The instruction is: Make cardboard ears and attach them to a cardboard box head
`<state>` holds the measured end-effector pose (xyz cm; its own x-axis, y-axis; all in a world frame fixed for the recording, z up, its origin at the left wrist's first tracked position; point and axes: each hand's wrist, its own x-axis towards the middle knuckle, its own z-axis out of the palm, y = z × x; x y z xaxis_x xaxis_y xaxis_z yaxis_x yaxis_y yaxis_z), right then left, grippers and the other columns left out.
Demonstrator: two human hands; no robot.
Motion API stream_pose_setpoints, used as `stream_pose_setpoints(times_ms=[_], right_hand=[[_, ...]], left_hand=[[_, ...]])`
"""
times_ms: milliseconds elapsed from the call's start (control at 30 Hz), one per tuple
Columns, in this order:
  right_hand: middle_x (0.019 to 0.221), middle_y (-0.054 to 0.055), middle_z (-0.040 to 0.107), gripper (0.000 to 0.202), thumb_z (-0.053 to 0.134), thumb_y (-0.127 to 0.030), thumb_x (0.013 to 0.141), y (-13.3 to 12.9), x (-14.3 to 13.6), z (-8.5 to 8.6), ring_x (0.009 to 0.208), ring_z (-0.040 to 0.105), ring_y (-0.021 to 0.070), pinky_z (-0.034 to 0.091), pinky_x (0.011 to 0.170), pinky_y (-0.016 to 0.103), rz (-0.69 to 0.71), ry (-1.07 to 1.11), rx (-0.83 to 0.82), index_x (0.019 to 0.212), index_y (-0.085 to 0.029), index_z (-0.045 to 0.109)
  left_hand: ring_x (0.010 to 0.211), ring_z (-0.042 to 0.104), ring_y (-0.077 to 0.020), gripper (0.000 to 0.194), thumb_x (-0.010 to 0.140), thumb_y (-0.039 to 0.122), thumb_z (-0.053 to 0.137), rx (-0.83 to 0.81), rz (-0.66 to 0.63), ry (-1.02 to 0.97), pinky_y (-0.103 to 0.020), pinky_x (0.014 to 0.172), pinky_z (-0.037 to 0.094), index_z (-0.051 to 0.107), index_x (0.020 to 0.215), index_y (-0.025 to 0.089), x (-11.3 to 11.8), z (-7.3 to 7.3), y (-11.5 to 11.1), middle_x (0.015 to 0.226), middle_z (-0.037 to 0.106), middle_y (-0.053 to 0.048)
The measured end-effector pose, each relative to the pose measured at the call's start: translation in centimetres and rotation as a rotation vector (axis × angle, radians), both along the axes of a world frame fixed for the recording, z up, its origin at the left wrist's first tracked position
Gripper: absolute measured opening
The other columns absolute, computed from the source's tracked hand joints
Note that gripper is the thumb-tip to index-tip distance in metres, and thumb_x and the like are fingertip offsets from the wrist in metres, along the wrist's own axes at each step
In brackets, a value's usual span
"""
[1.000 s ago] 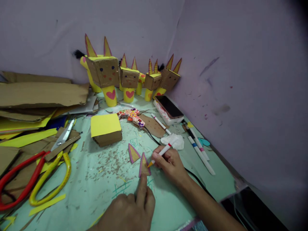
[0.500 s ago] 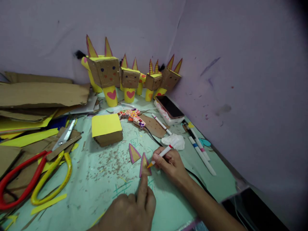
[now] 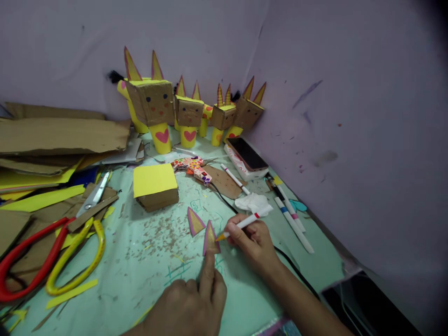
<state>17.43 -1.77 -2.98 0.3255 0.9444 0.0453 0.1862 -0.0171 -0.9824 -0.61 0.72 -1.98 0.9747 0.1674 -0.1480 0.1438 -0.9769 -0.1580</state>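
"Hands?"
"Right hand [image 3: 252, 240] grasps a marker [image 3: 249, 219], tip at a purple-edged triangle [image 3: 210, 237] on the table [image 3: 250, 289]; left hand [image 3: 192, 298], forefinger outstretched, touches its base."
"Containers?"
"Cardboard box [image 3: 156, 186] (inside hidden) beyond."

Near the lower centre of the frame, the right hand [image 3: 252, 239] has shifted slightly rightward. Its marker pen [image 3: 242, 225] now slants lower, the red band farther right, and the orange tip has moved outward to the paper triangle's [image 3: 211, 239] right-hand border.
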Motion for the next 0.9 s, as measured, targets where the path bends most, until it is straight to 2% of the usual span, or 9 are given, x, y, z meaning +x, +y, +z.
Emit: stream_pose_setpoints(times_ms=[133, 300, 533, 767, 900], right_hand=[[0.056, -0.001, 0.055, 0.028, 0.055, -0.042, 0.083, -0.7, 0.2, 0.1, 0.05, 0.046, 0.0111, 0.033, 0.047, 0.022, -0.046, 0.066, -0.047, 0.072, -0.016, 0.058], [0.056, -0.002, 0.054, 0.025, 0.056, -0.04, 0.082, -0.3, 0.1, 0.1, 0.048, 0.043, 0.0101, 0.031, 0.046, 0.022, -0.011, 0.099, -0.066, 0.075, -0.016, 0.057], [0.056, -0.002, 0.051, 0.024, 0.054, -0.038, 0.083, -0.3, 0.1, 0.1, 0.051, 0.044, 0.0116, 0.033, 0.05, 0.023, 0.072, -0.003, -0.092, 0.073, -0.017, 0.057], [0.056, -0.002, 0.051, 0.025, 0.053, -0.039, 0.084, -0.7, 0.2, -0.1, 0.051, 0.044, 0.0116, 0.032, 0.048, 0.023, 0.066, -0.01, -0.065, 0.072, -0.017, 0.057], [0.058, -0.001, 0.053, 0.025, 0.053, -0.038, 0.084, -0.7, 0.1, 0.1, 0.053, 0.045, 0.0119, 0.033, 0.05, 0.023, 0.063, -0.029, -0.077, 0.072, -0.017, 0.058]], left_hand=[[0.041, 0.062, -0.0198, 0.035, 0.084, 0.017, 0.045, -0.026, -0.02, 0.016, -0.03, 0.034, 0.05, 0.054, 0.116, 0.007, 0.1, 0.1, 0.1, 0.125, 0.05, -0.035], [0.039, 0.062, -0.0198, 0.035, 0.084, 0.017, 0.046, -0.032, -0.013, 0.038, -0.031, 0.034, 0.051, 0.054, 0.116, 0.006, 0.4, 0.5, 0.3, 0.126, 0.048, -0.037], [0.043, 0.063, -0.0196, 0.038, 0.082, 0.017, 0.048, -0.083, -0.011, 0.099, -0.031, 0.037, 0.051, 0.051, 0.117, 0.003, 0.4, 1.2, 0.3, 0.129, 0.04, -0.042], [0.042, 0.062, -0.0195, 0.038, 0.082, 0.019, 0.047, -0.054, -0.005, 0.069, -0.031, 0.037, 0.05, 0.052, 0.116, 0.003, 0.2, 0.7, 0.0, 0.128, 0.041, -0.041], [0.04, 0.062, -0.0201, 0.038, 0.083, 0.019, 0.046, -0.043, -0.028, 0.08, -0.031, 0.035, 0.05, 0.053, 0.118, 0.004, 0.4, 1.0, 0.2, 0.127, 0.043, -0.041]])
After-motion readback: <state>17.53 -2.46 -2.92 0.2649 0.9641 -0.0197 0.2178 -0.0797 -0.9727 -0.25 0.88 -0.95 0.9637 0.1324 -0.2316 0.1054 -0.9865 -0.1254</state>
